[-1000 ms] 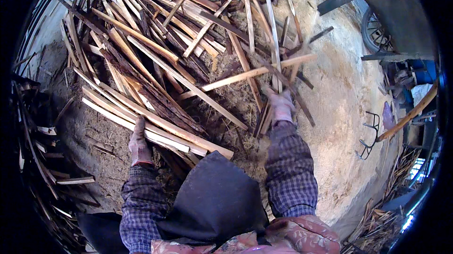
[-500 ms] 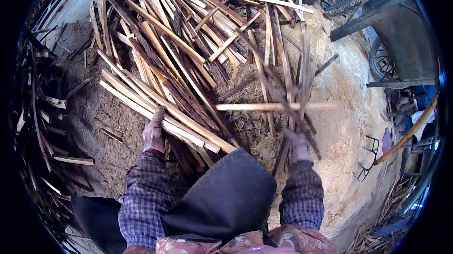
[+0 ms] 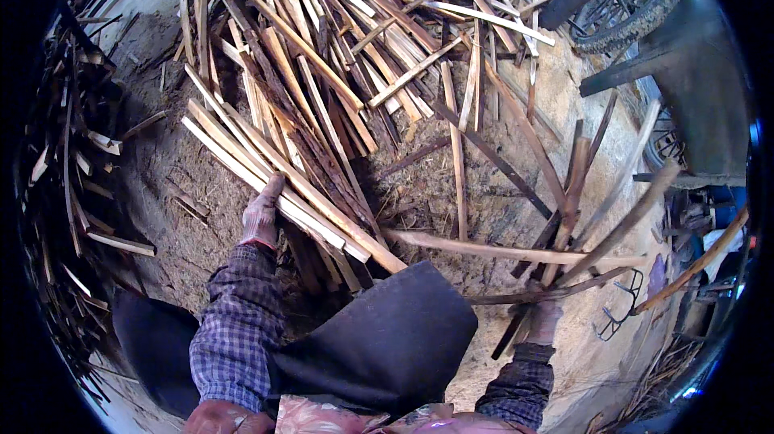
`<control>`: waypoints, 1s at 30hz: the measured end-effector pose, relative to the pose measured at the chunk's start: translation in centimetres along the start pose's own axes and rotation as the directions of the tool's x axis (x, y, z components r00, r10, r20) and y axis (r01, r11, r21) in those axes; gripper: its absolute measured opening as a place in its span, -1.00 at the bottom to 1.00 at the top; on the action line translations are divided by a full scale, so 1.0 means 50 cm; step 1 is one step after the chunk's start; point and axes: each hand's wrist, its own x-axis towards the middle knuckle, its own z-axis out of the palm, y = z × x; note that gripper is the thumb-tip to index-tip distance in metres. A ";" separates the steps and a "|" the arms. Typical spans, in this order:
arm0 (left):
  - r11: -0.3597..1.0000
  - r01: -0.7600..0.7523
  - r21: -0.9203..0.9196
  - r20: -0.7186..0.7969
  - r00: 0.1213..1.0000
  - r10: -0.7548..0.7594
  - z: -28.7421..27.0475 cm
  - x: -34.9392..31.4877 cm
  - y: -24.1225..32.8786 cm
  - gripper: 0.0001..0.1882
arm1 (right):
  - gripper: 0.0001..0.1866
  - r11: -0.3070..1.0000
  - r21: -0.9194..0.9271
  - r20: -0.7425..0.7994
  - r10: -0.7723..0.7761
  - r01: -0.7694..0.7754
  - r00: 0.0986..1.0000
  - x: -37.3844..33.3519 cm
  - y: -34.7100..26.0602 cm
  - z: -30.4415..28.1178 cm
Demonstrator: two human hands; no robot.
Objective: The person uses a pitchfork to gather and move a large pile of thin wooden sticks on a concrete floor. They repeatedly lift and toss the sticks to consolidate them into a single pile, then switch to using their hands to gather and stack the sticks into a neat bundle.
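My left hand [image 3: 262, 212], in a pale glove, is closed around several long pale wood strips [image 3: 242, 156] that slant from the upper left toward my black apron [image 3: 387, 329]. Farther right, my right hand [image 3: 543, 321] is blurred by motion, with its fingers partly hidden. It grips a loose bunch of wood strips [image 3: 574, 192], some dark and some pale, fanning out in different directions. One pale strip [image 3: 500, 249] in that bunch lies crosswise, reaching left toward the apron's upper corner.
A large heap of wood strips [image 3: 347, 39] spreads across the far side. At the far right stands a cart with a spoked wheel [image 3: 629, 7]. A metal rake head [image 3: 619, 305] on a wooden handle [image 3: 701, 261] is at the right. More dark wood [image 3: 72, 176] is piled along the left.
My right hand has moved right and nearer to me, carrying its strips, which now fan out wider. The left hand keeps its hold in nearly the same place.
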 end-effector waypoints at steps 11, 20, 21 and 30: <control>0.984 0.078 -0.163 0.104 0.993 -0.061 -0.002 0.014 -0.020 -0.36 | -0.35 0.733 0.358 0.307 -0.678 0.579 0.668 0.096 -0.418 0.293; 0.931 0.144 -0.334 0.247 0.967 -0.061 -0.075 0.019 -0.019 -0.12 | -0.32 0.217 -0.638 0.641 -0.382 0.739 0.665 -0.192 -0.580 0.837; 0.893 0.127 -0.432 0.334 0.942 0.028 -0.050 0.028 -0.041 -0.04 | -0.25 0.080 -0.702 0.623 -0.413 0.708 0.664 -0.201 -0.520 0.875; 0.930 0.090 -0.357 0.252 0.968 0.003 -0.050 0.018 0.019 -0.14 | -0.34 -0.045 -0.618 0.695 -0.497 0.785 0.519 -0.251 -0.352 0.848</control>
